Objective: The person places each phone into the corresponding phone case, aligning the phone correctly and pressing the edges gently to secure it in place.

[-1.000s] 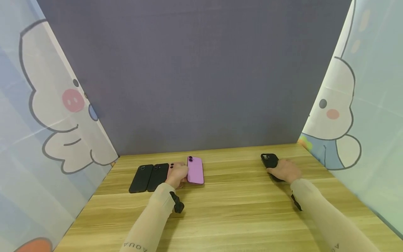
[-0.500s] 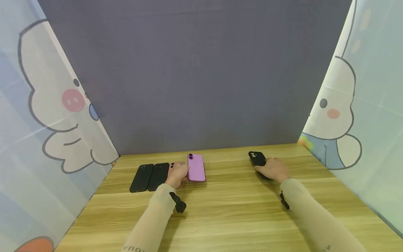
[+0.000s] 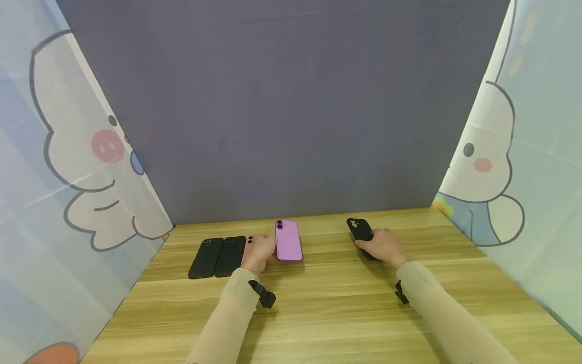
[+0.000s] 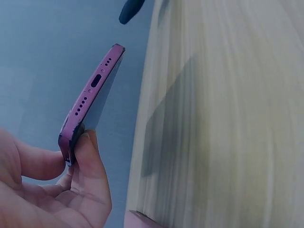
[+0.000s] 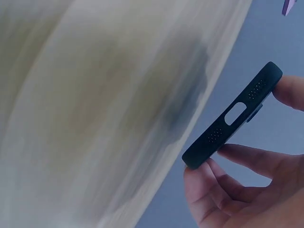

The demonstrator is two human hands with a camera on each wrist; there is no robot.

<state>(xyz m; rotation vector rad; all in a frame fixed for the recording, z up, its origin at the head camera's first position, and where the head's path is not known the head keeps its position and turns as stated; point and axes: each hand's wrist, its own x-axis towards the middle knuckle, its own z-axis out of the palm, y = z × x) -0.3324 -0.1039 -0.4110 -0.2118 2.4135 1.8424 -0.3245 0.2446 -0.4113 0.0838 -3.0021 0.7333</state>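
My left hand pinches a purple phone by its left edge between thumb and fingers. The phone is raised over the table, back and two camera lenses upward; its bottom edge with port and speaker holes faces the left wrist view. On the right, my right hand grips a black phone case by its sides, also lifted, with a shadow beneath. Through the case's camera cutout the pale wood shows. An oval port opening and dotted speaker holes mark the case's end in the right wrist view.
Left of the left hand, two black phones and a pink phone, partly hidden by that hand, lie in a row on the wooden table. A grey backdrop stands behind, with cartoon-printed curtains at both sides.
The right hand has carried the black case leftward, towards the purple phone. The left hand has raised the purple phone slightly and moved it a little to the right.
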